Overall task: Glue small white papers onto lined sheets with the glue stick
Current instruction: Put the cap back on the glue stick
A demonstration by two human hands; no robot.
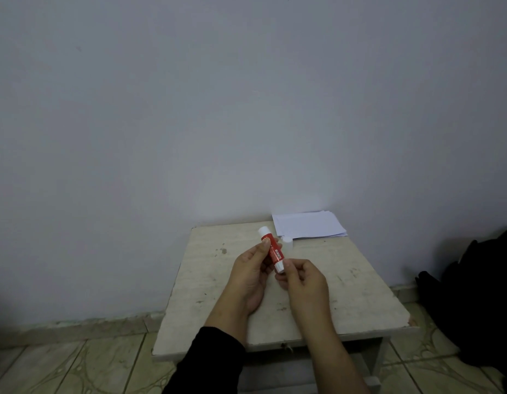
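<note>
Holding the red glue stick point(272, 250) tilted above the tabletop point(360, 285), the left hand point(251, 275) wraps its grip round the barrel; the right hand point(302, 280) pinches the white lower end between thumb and fingers. A small white cap point(287, 240) stands on the tabletop just beyond the stick; a stack of white papers point(309, 224) lies at the far edge by the wall; a black bag point(474, 305) sits on the floor to the right.

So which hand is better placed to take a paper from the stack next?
Probably the right hand. It is nearer the stack at the table's far right corner and only pinches the glue stick's base, while the left hand grips its body.
</note>
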